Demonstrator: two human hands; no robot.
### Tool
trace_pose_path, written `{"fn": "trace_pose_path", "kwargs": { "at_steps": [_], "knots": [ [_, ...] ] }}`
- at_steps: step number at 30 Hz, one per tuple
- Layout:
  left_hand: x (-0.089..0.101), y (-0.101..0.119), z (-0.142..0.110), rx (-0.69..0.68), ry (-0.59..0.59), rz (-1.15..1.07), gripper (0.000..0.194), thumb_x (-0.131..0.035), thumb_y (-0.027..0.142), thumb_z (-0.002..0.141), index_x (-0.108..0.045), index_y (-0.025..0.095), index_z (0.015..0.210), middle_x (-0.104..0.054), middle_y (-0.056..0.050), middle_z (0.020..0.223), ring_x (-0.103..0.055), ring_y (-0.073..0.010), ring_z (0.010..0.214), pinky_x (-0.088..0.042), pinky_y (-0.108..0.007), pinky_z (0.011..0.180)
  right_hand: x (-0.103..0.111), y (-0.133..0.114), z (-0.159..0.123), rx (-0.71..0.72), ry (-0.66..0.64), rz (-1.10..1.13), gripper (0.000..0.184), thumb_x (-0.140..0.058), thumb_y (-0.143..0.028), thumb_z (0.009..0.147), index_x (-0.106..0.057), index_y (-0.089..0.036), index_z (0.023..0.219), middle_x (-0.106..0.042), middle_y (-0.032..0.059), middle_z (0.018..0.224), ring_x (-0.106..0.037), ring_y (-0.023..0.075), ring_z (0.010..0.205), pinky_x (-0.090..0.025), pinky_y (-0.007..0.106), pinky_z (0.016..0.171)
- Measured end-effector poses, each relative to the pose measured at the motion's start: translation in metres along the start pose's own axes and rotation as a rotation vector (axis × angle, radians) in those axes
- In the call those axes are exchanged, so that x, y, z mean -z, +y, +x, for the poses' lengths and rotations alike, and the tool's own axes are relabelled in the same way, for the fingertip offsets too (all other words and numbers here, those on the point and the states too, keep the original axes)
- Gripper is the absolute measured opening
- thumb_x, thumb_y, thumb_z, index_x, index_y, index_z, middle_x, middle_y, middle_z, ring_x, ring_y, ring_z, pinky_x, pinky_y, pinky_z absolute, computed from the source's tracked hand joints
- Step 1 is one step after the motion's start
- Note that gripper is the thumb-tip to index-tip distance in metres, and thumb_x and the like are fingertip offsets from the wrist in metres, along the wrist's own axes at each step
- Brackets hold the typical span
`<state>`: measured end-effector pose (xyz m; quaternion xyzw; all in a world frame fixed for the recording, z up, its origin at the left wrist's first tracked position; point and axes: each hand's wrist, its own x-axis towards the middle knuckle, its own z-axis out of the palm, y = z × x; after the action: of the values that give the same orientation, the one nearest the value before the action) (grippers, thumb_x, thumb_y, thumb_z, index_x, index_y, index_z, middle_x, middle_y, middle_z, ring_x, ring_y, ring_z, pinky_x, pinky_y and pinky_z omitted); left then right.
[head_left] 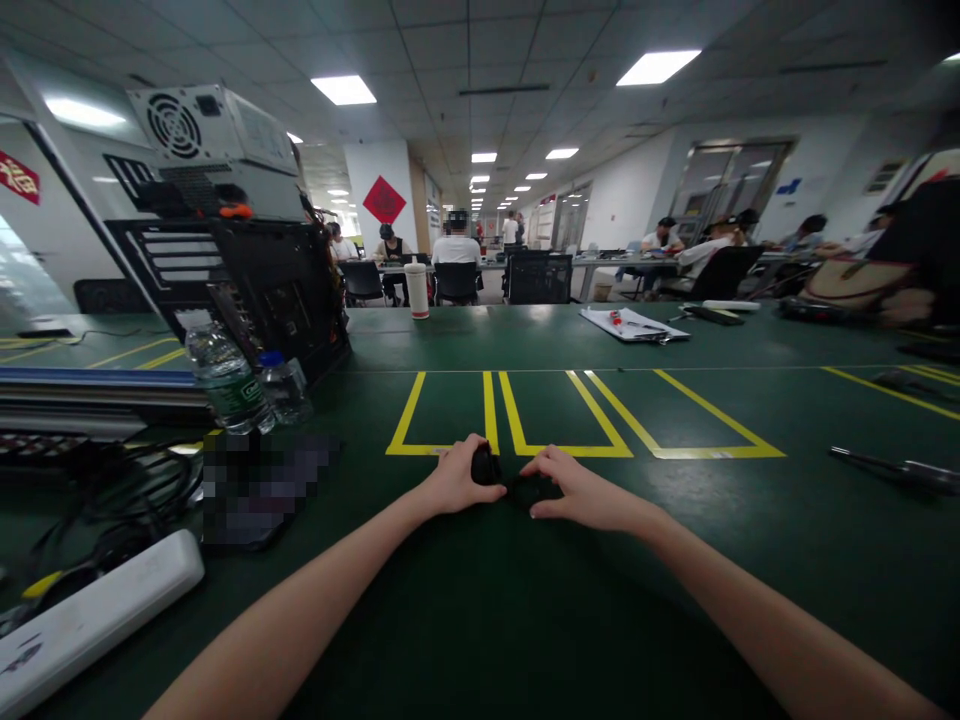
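Note:
Just in front of the yellow-taped boxes, my left hand (459,478) curls its fingers and thumb round a small black object (484,465), rounded in outline; its exact kind is not clear. A short gap to the right, my right hand (574,490) bends in a C shape, thumb low and fingers high. Between them lies a dark rounded piece (538,489), which blends with the dark green table (480,620). My hands face each other and do not touch.
Yellow tape boxes (566,449) mark the table. Left are an open computer case (277,290), water bottles (232,380), cables and a white power strip (105,620). A white cup (417,288) and clipboard (630,325) stand farther back. A screwdriver (900,470) lies right. People sit beyond.

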<state>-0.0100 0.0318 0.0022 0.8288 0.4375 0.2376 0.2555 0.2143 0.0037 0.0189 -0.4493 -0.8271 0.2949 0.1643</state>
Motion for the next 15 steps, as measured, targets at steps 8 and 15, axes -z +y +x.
{"fn": "trace_pose_path", "kwargs": {
  "at_steps": [8,15],
  "knots": [
    [0.007,0.018,-0.024,-0.09,-0.103,-0.041,0.051,-0.067,0.036,0.063,-0.042,0.02,0.105,-0.05,-0.004,0.099,-0.048,-0.0224,0.092,-0.037,-0.038,0.082,-0.013,-0.04,-0.006,0.035,-0.041,0.112,0.037,-0.062,-0.034,0.069,-0.05,-0.018,0.1,-0.051,0.0044,0.097,-0.051,0.0197,0.089,-0.043,0.036,0.078],
    [0.022,0.02,-0.079,-0.026,-0.121,-0.061,0.057,-0.067,0.032,0.062,-0.039,0.022,0.111,-0.046,-0.005,0.105,-0.045,-0.0229,0.098,-0.037,-0.036,0.085,-0.049,-0.072,-0.012,-0.072,-0.131,0.714,0.044,-0.068,-0.017,0.063,-0.043,-0.017,0.099,-0.057,0.0035,0.095,-0.057,0.0183,0.089,-0.047,0.033,0.077]
  ]
}}
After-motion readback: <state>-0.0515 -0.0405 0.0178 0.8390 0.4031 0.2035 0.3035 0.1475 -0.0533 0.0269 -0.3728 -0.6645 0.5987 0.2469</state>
